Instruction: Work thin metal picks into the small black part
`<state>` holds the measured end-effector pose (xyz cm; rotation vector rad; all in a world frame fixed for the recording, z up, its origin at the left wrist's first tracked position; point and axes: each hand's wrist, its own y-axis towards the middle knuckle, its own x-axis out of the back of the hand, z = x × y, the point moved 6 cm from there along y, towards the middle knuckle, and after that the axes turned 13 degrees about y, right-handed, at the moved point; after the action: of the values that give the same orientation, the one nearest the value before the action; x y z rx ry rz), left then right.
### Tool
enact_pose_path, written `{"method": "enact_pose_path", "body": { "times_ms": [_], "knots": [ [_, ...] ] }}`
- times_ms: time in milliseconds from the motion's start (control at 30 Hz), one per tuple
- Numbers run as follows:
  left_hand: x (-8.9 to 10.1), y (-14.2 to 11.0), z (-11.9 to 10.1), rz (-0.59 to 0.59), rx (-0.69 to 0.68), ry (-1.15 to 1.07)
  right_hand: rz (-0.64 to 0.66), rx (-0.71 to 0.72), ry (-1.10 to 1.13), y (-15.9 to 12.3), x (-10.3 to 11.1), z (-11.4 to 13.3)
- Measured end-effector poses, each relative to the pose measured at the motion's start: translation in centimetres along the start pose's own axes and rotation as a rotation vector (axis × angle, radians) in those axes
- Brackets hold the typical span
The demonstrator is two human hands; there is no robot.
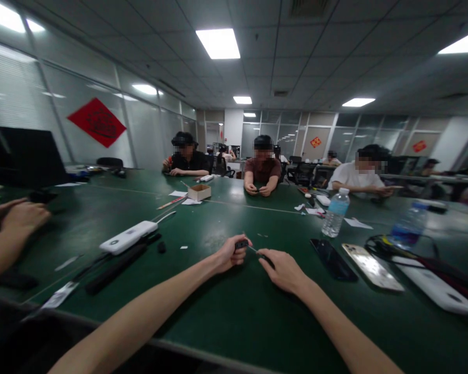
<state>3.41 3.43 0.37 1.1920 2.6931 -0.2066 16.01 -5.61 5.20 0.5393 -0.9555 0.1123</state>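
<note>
between the hands (283,269), a small black piece (241,244), gripped left.

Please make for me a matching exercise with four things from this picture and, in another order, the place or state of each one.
1. Left hand
2. Right hand
3. Small box
4. Dark phone

A. Has white papers beside it
B. Holds a small black part
C. Lies flat beside a light-coloured phone
D. Holds a thin tool

Right pairs: 1-B, 2-D, 3-A, 4-C
</note>
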Motion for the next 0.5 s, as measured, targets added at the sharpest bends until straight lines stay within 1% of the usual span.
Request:
{"method": "enact_pose_path", "body": {
  "times_ms": [367,500],
  "knots": [
    [-0.02,0.01,0.06,-0.005,-0.008,0.038,-0.019,-0.028,0.012,0.01,-0.31,-0.08],
    [-0.04,0.10,0.12,-0.023,-0.006,0.060,-0.018,-0.042,0.007,-0.07,-0.38,-0.01]
  ]
}}
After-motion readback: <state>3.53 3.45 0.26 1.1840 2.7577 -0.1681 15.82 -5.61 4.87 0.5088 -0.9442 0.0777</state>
